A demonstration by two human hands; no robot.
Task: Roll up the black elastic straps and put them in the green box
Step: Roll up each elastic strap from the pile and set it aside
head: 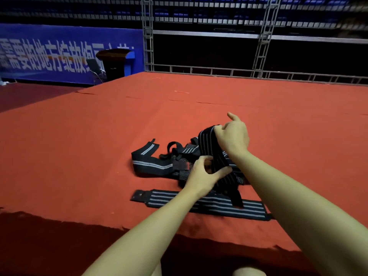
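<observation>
Flat ribbed strap (201, 205) on red felt (79, 156) | left fingers (207, 162) seemingly pinch, right fingers (219, 129) grip striped woven strap (211, 148)

Hall dim, background near black. Red carpet (199, 108) evenly lit from above, soft shadows, dark band along its near edge. No glare. Blue banner (49, 54) text smeared by motion blur; truss (264, 34) leans from wide-angle distortion. Forearms at bottom soft, unfocused.

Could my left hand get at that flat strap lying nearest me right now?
Probably yes. The flat strap lies right under your left hand, nothing covering its left end, but that hand is pinching the lifted strap and must let go first.
</observation>
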